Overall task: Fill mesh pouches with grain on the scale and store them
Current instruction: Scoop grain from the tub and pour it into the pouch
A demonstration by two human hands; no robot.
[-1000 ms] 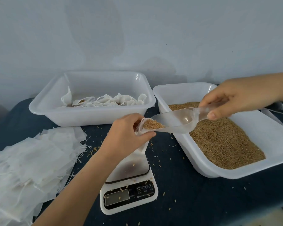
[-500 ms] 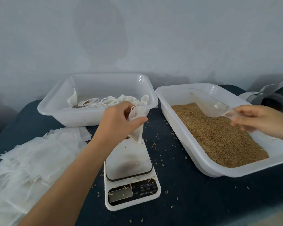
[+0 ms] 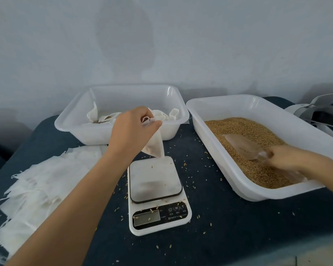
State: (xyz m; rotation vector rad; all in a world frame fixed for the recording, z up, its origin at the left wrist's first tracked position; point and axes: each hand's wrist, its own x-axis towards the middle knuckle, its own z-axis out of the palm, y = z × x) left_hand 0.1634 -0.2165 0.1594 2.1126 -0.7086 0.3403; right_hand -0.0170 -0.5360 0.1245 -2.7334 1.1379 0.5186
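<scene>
My left hand point(image 3: 132, 131) pinches the top of a white mesh pouch point(image 3: 155, 145), which hangs with its bottom corner just above the back edge of the white kitchen scale point(image 3: 156, 191). My right hand point(image 3: 284, 160) grips the handle of a clear plastic scoop point(image 3: 242, 145) that lies on the brown grain point(image 3: 258, 169) in the right white tub point(image 3: 229, 169). The left white tub point(image 3: 81, 129) behind the scale holds several filled pouches point(image 3: 169, 116).
A pile of empty mesh pouches point(image 3: 33, 189) covers the left of the dark blue tabletop point(image 3: 229, 227). Loose grains are scattered around the scale. A grey and white strap device point(image 3: 315, 116) sits at the far right. A pale wall stands behind.
The scoop left the pouch mouth, swung right and came down onto the grain in the right tub. My left hand kept the pouch over the scale and lifted it slightly.
</scene>
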